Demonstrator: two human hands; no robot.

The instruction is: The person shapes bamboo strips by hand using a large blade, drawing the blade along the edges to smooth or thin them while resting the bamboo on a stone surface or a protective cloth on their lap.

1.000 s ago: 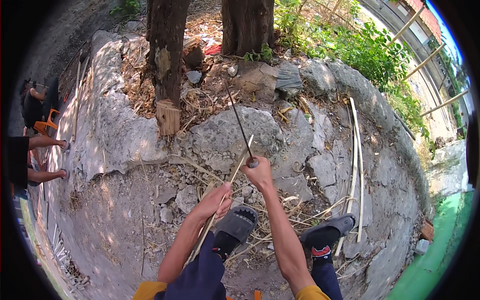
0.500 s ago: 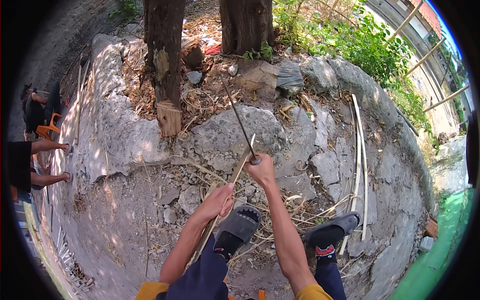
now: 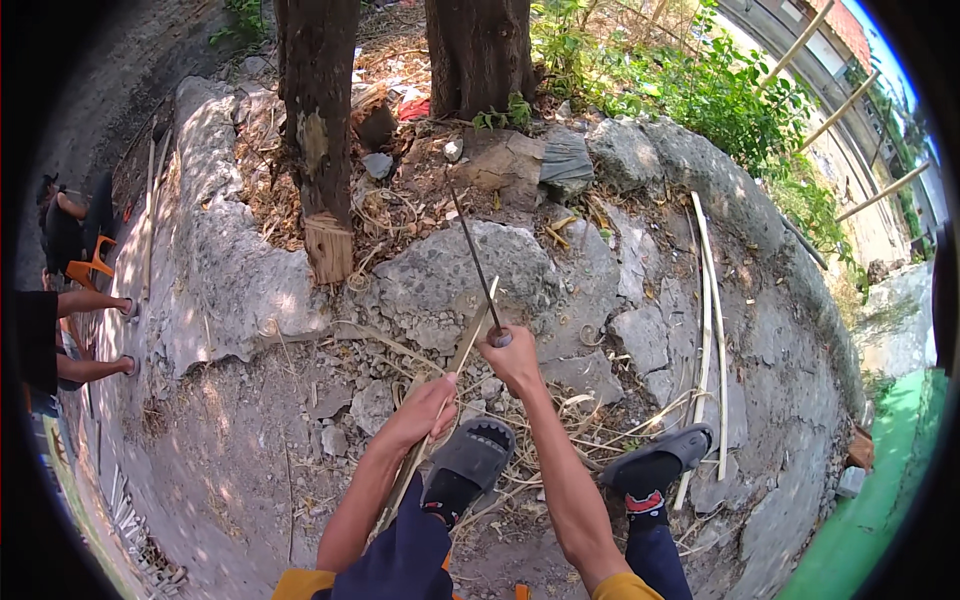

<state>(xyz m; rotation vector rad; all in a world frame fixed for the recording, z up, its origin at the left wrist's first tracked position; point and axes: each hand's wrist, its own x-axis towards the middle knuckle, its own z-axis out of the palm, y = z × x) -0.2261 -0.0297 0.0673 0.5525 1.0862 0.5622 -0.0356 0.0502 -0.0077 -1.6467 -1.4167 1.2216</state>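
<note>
- While the bare left hand (image 3: 420, 412) is closed around a long, flat, pale wooden strip (image 3: 466, 340) slanting up past the left foot, the bare right hand (image 3: 515, 360) is wrapped round the handle of a long, thin, dark metal blade (image 3: 470, 238)
- Blade crosses near strip's upper tip; contact: cannot tell
- Curled, pale wood shavings (image 3: 575, 410) between the grey rubber sandals (image 3: 680, 452): some cutting looks done
- Strip in hand looks unfinished, amount left unclear
- Long, slim, pale strips (image 3: 712, 330) lie at right, finished or not: cannot tell
</note>
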